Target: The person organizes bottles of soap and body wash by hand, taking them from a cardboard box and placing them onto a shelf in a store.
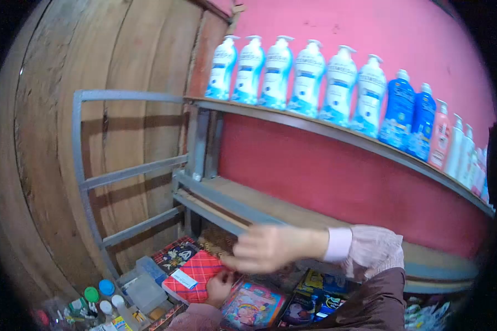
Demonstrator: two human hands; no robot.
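A red plaid book (200, 268) with a pale label lies low in the view, left of centre. My left hand (220, 288) is at its right edge, with its fingers curled against it. Above and to the right of the book is my right hand (268, 248), in front of the lower shelf. Motion smears its fingers, and I see nothing clear in them. A dark patterned book (174, 252) lies behind the red one. To the right of my left hand lies a pink and blue picture pack (253, 304).
Pump bottles (309, 77) line the upper shelf (292, 118). The metal rack frame (88, 182) stands against the wooden wall. At lower left are a clear plastic box (145, 292) and bottles with coloured caps (106, 288). Dark packets (315, 303) lie beside my knee (370, 300).
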